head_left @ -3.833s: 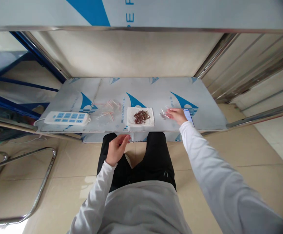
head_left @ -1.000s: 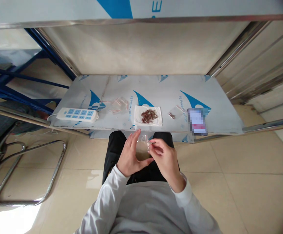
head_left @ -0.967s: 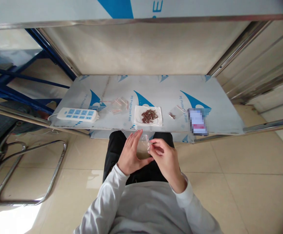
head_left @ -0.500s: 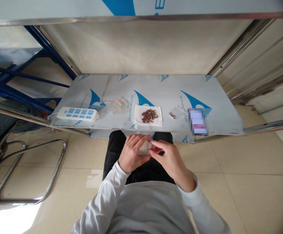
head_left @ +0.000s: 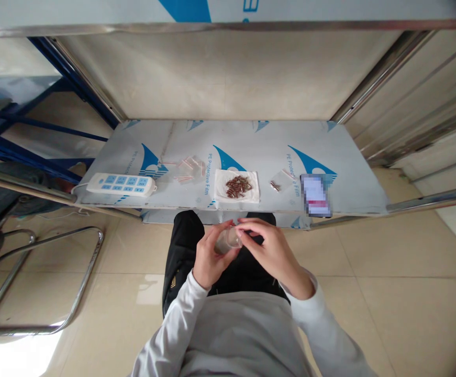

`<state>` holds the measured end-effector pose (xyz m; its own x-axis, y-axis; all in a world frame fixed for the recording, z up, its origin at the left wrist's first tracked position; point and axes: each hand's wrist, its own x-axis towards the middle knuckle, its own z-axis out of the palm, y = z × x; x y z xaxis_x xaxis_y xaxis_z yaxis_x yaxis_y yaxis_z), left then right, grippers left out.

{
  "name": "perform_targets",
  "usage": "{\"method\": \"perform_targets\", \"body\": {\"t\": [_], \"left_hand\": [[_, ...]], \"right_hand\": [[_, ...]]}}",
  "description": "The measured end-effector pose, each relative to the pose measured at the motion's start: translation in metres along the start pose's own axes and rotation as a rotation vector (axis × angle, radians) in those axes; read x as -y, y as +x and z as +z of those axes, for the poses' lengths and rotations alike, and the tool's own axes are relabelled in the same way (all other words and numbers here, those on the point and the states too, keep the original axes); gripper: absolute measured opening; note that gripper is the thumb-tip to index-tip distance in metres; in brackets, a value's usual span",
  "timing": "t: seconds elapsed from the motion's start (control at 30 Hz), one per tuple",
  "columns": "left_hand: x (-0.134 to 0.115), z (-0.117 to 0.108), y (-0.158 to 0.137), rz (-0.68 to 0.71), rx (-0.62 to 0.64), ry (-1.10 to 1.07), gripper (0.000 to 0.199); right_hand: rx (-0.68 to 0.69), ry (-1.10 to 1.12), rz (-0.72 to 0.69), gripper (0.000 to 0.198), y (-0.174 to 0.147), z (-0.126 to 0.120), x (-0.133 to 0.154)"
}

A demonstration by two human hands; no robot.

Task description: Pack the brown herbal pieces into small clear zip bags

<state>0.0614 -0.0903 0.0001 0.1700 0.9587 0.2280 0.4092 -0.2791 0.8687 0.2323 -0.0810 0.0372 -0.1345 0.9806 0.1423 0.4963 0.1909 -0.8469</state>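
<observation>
Over my lap, in front of the shelf edge, my left hand [head_left: 211,257] curls round a small clear plastic bag [head_left: 226,241]. Its mouth gapes toward the right. My right hand [head_left: 267,247] pinches the bag's edge from that side between thumb and fingers. Whether anything lies inside the bag cannot be made out. Beyond my hands, a white square tray [head_left: 219,195] on the shelf holds a pile of small copper-brown metal pieces [head_left: 238,186]. Right of the tray lies another clear zip bag [head_left: 285,179], with a few similar metal pieces [head_left: 275,186] in it.
Several flat clear zip bags [head_left: 189,170] lie left of the tray. A white power strip [head_left: 121,184] is at the shelf's left end, a phone [head_left: 316,195] to the right. An upper shelf [head_left: 228,26] overhangs the back. A metal chair frame [head_left: 90,272] stands on the floor at left.
The bag in my hands has come open wider, showing a rounded mouth, and my left hand has shifted slightly left and down. The view has moved a little; the things on the shelf stay put.
</observation>
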Motion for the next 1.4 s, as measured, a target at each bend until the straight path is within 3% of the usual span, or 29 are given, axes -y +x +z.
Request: {"method": "perform_targets", "body": {"t": [0.1,0.17,0.23,0.33,0.47,0.6,0.7,0.83,0.9,1.03,1.13,1.23,1.3,1.4], "left_hand": [[0.009,0.003,0.003,-0.061,-0.065,-0.02,0.047],[0.018,0.008,0.007,-0.086,-0.088,-0.019,0.048],[0.027,0.013,0.011,-0.102,-0.114,0.006,0.05],[0.039,0.019,0.019,-0.093,-0.149,0.054,0.051],[0.049,0.022,0.031,-0.049,-0.155,0.08,0.049],[0.053,0.023,0.044,-0.031,-0.156,0.09,0.044],[0.053,0.024,0.053,-0.014,-0.165,0.076,0.044],[0.048,0.025,0.059,0.004,-0.174,0.01,0.05],[0.044,0.027,0.061,0.013,-0.174,-0.033,0.05],[0.036,0.03,0.062,0.017,-0.204,-0.085,0.046],[0.035,0.028,0.061,0.022,-0.235,-0.095,0.048],[0.038,0.025,0.057,-0.006,-0.257,-0.097,0.049],[0.04,0.023,0.054,-0.035,-0.269,-0.103,0.049],[0.043,0.021,0.049,-0.07,-0.258,-0.111,0.048]], "right_hand": [[-0.157,-0.067,0.09,0.022,0.033,0.004,-0.037],[-0.152,-0.304,0.175,0.021,0.061,0.011,-0.066],[-0.135,-0.383,0.2,0.02,0.087,0.019,-0.088],[-0.109,-0.454,0.22,0.01,0.108,0.031,-0.105],[-0.075,-0.5,0.237,0.005,0.113,0.037,-0.11],[-0.076,-0.474,0.229,0.005,0.112,0.032,-0.103],[-0.108,-0.41,0.177,0.01,0.1,0.021,-0.08],[-0.041,-0.213,-0.05,0.015,0.074,0.009,-0.034],[0.028,-0.218,-0.151,0.015,0.065,0.007,-0.015],[0.067,-0.254,-0.204,0.02,0.059,0.001,-0.002],[-0.088,-0.106,-0.164,0.02,0.063,-0.007,-0.022],[-0.251,-0.224,0.028,0.021,0.079,-0.008,-0.062],[-0.188,-0.369,0.134,0.022,0.093,0.0,-0.089],[-0.14,-0.445,0.165,0.027,0.113,0.018,-0.115]]}}
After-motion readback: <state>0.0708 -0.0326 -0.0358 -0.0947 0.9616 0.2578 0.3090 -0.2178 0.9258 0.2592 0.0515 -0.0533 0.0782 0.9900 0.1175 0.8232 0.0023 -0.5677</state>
